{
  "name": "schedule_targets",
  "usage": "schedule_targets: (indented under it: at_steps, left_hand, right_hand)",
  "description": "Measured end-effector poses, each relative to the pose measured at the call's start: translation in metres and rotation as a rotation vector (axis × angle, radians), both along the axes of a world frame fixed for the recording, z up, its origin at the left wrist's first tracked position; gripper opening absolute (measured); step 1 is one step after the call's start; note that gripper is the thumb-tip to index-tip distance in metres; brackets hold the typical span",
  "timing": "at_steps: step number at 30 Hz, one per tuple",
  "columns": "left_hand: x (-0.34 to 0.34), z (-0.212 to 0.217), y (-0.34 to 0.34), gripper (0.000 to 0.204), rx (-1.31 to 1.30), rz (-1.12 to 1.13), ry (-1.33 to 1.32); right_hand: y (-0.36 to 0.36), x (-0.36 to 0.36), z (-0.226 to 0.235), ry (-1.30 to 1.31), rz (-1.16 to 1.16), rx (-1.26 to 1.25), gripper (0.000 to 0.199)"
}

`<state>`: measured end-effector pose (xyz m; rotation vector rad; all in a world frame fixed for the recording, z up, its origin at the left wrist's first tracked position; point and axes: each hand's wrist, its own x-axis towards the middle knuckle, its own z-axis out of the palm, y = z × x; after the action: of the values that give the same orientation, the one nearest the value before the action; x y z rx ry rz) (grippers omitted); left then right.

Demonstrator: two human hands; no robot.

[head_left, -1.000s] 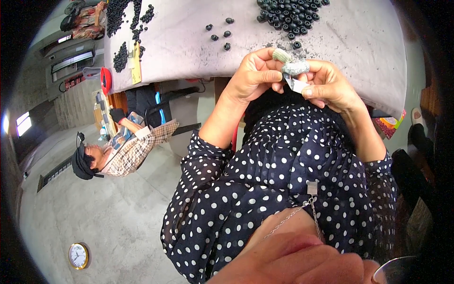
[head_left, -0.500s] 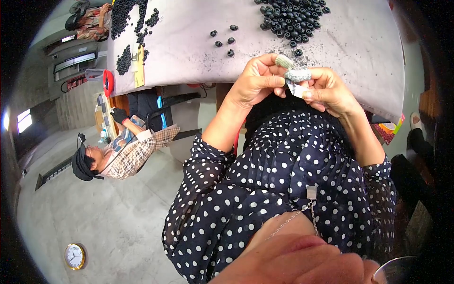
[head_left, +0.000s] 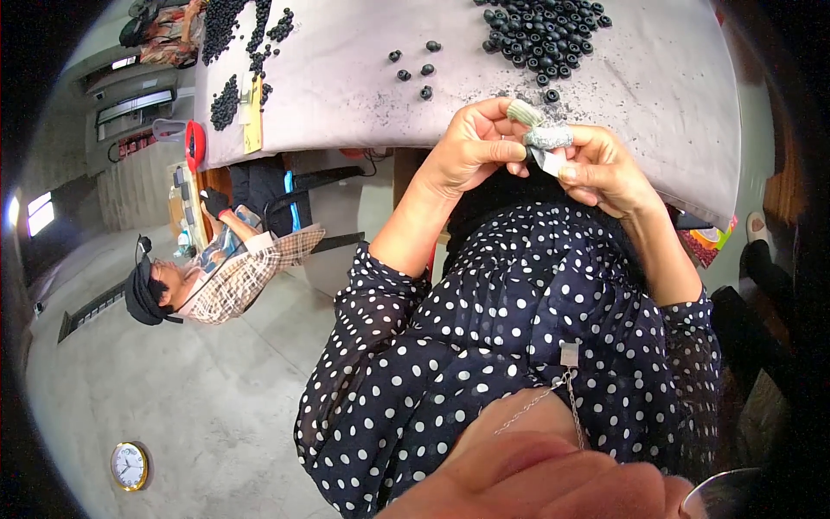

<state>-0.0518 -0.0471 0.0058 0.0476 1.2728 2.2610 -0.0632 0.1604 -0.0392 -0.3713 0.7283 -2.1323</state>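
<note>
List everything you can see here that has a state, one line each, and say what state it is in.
left hand: raised at the table edge, fingers pinched on a small piece.
right hand: raised, fingers closed on the same small piece.
small piece: held between both hands, off the table.
thumb guards: worn on the thumbs.
dark beads: heaped loose on the table.
table: covered with grey cloth, dusted with dark specks.

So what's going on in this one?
A person in a polka-dot blouse holds both hands together at the near edge of a grey table. The left hand and right hand, thumbs wrapped in fabric guards, pinch a small dark piece between them; it is mostly hidden. A pile of dark round pieces lies just beyond. Another person sits to the left.
</note>
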Motion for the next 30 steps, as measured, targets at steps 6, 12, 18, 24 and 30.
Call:
schedule_targets:
  at_steps: [6, 12, 18, 24, 30]
  left_hand:
    - [-0.0001, -0.0027, -0.0028, 0.035, -0.002, 0.015, 0.007]
    - [0.0000, -0.0061, -0.0003, 0.036, 0.033, -0.005, -0.024]
    - [-0.0011, -0.0055, 0.0002, 0.036, 0.028, -0.009, -0.026]
    - [0.0005, -0.0070, -0.0002, 0.036, 0.037, -0.017, -0.026]
    - [0.0026, -0.0085, 0.0013, 0.035, 0.041, -0.017, -0.029]
  right_hand:
    - [-0.0008, 0.0007, 0.0044, 0.073, -0.005, 0.033, 0.046]
    - [0.0003, -0.0019, -0.0023, 0.031, 0.014, 0.008, 0.045]
    - [0.0014, -0.0025, -0.0034, 0.012, 0.023, -0.027, 0.043]
    - [0.0017, -0.0003, -0.0027, 0.044, -0.001, 0.005, 0.041]
    - [0.0035, -0.0019, 0.0018, 0.039, 0.017, 0.093, 0.037]
